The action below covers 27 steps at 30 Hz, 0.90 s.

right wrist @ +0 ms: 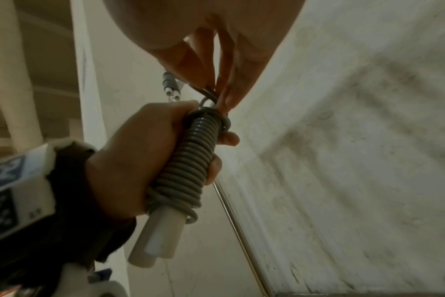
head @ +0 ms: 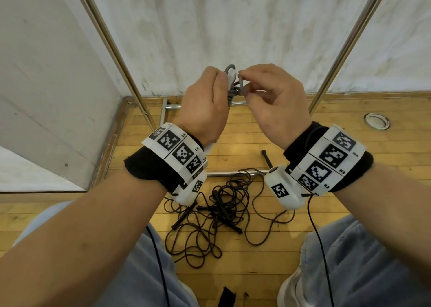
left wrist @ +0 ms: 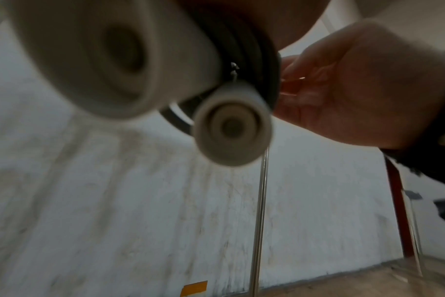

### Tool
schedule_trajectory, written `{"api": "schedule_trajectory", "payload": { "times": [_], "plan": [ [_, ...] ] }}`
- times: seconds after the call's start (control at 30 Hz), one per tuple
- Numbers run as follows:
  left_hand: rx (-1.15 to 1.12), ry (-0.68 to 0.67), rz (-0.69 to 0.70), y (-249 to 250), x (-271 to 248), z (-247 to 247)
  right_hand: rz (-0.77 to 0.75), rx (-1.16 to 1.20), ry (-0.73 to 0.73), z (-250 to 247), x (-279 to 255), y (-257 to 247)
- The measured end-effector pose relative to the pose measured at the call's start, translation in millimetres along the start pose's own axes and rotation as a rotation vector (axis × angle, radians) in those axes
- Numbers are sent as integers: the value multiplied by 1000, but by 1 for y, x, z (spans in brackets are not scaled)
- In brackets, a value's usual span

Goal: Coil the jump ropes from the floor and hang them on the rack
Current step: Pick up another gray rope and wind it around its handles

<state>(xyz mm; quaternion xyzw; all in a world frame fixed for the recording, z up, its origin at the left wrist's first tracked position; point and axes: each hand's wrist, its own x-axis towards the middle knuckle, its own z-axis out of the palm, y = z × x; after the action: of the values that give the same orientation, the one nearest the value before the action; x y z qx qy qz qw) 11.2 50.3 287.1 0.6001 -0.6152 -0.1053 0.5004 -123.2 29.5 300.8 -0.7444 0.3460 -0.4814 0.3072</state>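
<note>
Stained white wall [head: 233, 26], wooden floor [head: 303, 143]

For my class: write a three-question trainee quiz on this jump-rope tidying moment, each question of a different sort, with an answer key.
1. True or false: the grey rope is wound in tight turns around its white handles.
2. Which hand grips the wound bundle?
A. left hand
B. right hand
C. neither
3. Fill in: the dark ropes lie tangled on the wooden ____.

Key: 1 true; 2 A; 3 floor. The right hand only pinches the grey rope's end at the top of the bundle.
</note>
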Motion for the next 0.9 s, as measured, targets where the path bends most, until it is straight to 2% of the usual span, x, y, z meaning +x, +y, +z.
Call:
{"api": "schedule_trajectory", "payload": {
  "times": [0.13, 0.4, 0.73, 0.9],
  "plan": [
    [-48, 9, -55, -1, 1, 1, 67, 63, -30, -1, 2, -5],
    [-64, 20, -26, -1, -4, 5, 223, 79, 41, -4, 13, -6],
    [-106, 120, -52, 1, -6, 11, 229, 12, 48, -7, 16, -5],
    [-89, 126, -39, 1, -8, 14, 231, -79, 28, -8, 18, -4]
  ]
}}
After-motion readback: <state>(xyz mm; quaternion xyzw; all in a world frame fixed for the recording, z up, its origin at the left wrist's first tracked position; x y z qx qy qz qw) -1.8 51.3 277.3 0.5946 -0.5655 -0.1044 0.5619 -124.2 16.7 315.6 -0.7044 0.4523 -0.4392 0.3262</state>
